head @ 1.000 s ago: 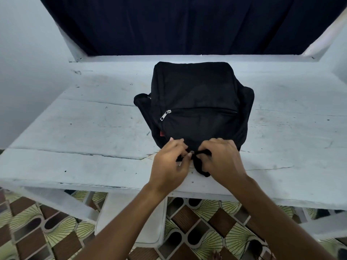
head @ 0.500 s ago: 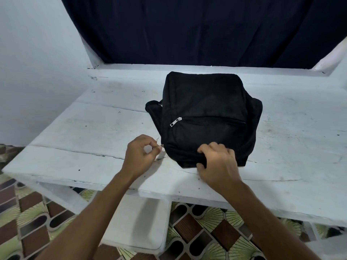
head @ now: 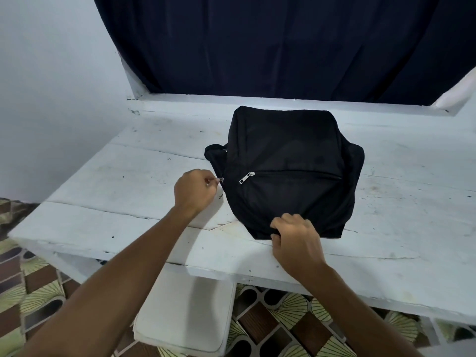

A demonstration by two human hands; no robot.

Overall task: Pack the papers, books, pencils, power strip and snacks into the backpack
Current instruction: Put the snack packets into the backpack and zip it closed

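Observation:
A black backpack [head: 286, 155] lies flat on the white wooden table [head: 128, 176], its front pocket zipper [head: 246, 177] facing up and shut. My left hand [head: 194, 191] is at the bag's left side, fingers pinched on a small metal zipper pull [head: 221, 179] of the main compartment. My right hand [head: 296, 235] grips the near bottom edge of the backpack and holds it down. No papers, books, pencils, power strip or snacks are visible outside the bag.
A dark blue curtain [head: 270, 42] hangs behind the table. A white stool [head: 185, 313] stands under the table's front edge, on a patterned tile floor [head: 270, 328]. A white wall [head: 51, 86] is on the left.
My left hand has pulled the zipper pull from the bag's near bottom edge up along its left side. My right hand stays on the near edge. The camera has shifted.

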